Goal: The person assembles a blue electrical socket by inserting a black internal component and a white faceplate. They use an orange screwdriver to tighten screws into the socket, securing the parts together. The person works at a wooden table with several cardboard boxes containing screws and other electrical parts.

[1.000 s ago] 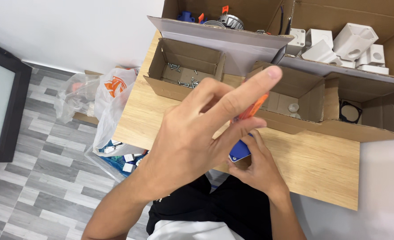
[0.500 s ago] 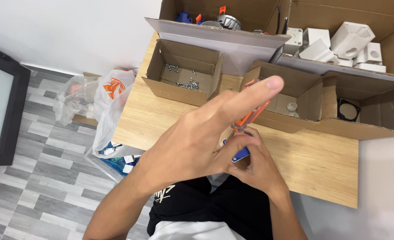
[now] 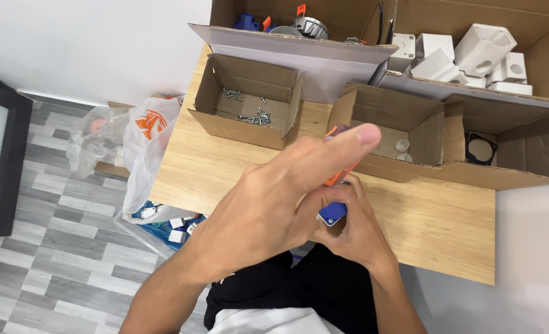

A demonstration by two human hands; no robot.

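Observation:
My left hand fills the middle of the view above the wooden table. Its forefinger stretches out to the right, and its other fingers close on an orange-handled tool, of which only a short piece shows. Just beyond and below it, my right hand grips a small blue part near the table's front edge. The tool's tip is hidden between the two hands, so I cannot tell whether it touches the blue part.
An open cardboard box with loose screws stands at the table's back left. Boxes with small round discs and a black square frame stand at right. Behind are boxes of white plastic housings. Plastic bags lie on the floor at left.
My left hand's outstretched forefinger has dropped a little lower and nearer to the right hand. The blue part stays in my right hand.

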